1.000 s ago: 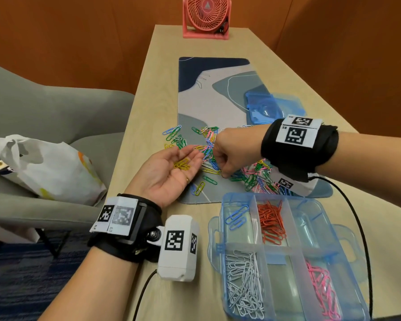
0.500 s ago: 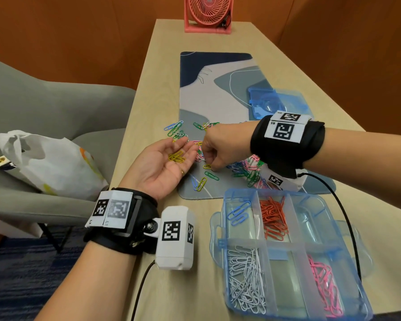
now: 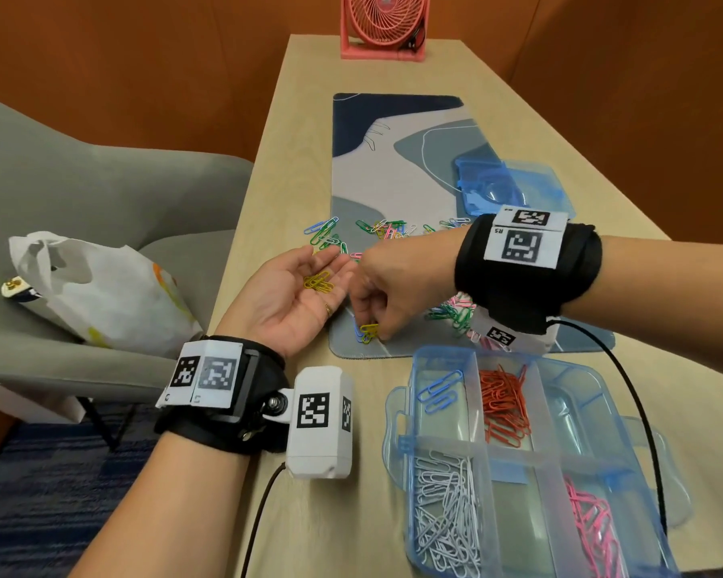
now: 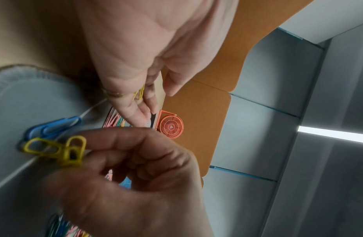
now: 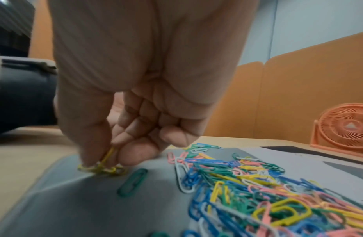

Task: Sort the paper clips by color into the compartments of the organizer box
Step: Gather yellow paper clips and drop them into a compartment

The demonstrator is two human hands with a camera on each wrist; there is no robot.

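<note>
My left hand (image 3: 293, 294) lies palm up at the mat's left edge, fingers relaxed, with a few yellow paper clips (image 3: 319, 281) resting in the palm. My right hand (image 3: 387, 289) reaches down at the mat's near left corner and pinches yellow clips (image 3: 368, 331) (image 4: 61, 150) (image 5: 103, 166) between thumb and fingertips, just above a blue clip (image 4: 53, 128). A mixed pile of coloured clips (image 5: 257, 192) (image 3: 451, 310) lies on the mat, partly hidden by my right wrist. The blue organizer box (image 3: 397, 410) stands near me, holding blue, orange, white and pink clips in separate compartments.
The patterned desk mat (image 3: 393, 168) runs down the table. The box's blue lid (image 3: 514, 189) lies on its right side. A pink fan (image 3: 385, 22) stands at the far end. A grey chair with a white bag (image 3: 97, 285) is to the left.
My right hand has moved from the pile toward the mat's near left corner and closed its fingertips on yellow clips there. My left hand stays palm up with its clips.
</note>
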